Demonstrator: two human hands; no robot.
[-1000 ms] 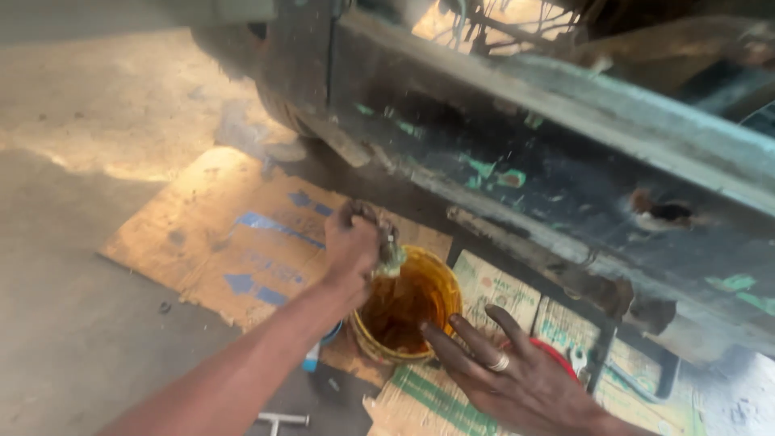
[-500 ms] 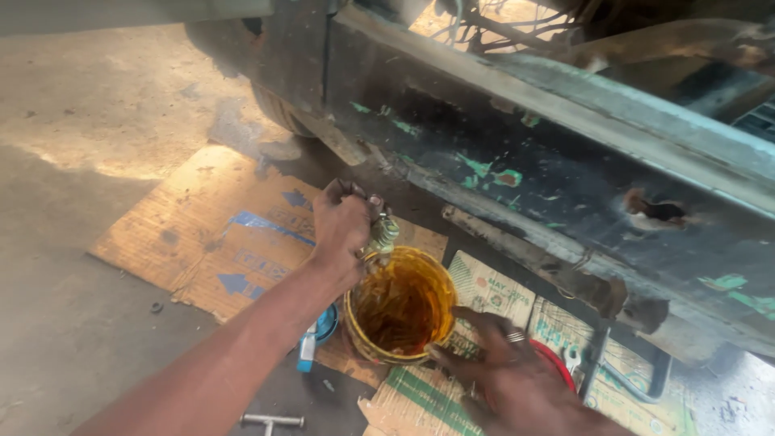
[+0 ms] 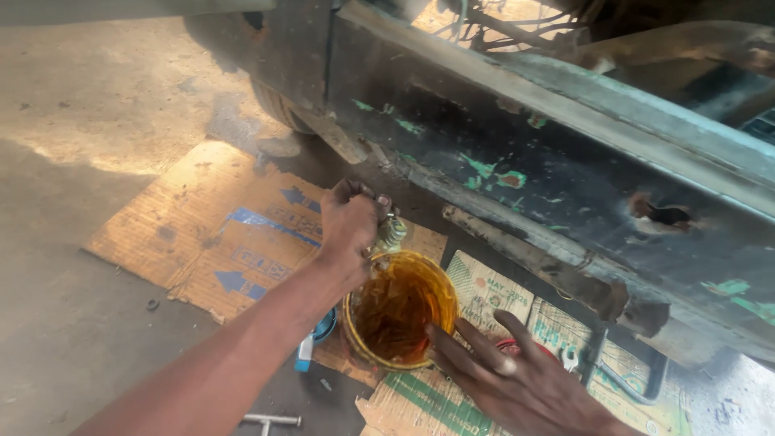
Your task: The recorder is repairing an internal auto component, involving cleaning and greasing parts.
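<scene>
Though the fist hides most of it, left hand (image 3: pixel 349 222) closed on small metal part (image 3: pixel 391 232) above tub (image 3: pixel 401 311), axis unclear, right hand (image 3: pixel 517 379) fingers spread at tub's rim.

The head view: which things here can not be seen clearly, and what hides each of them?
- Small metal part: mostly covered by the left hand, so its kind is unclear.
- Orange tub: its near wall is hidden by the left forearm, and murky liquid hides the bottom.
- Red item: behind the right hand.
- Metal tool: cut off by the bottom edge.
- Blue item: partly under the forearm.
</scene>
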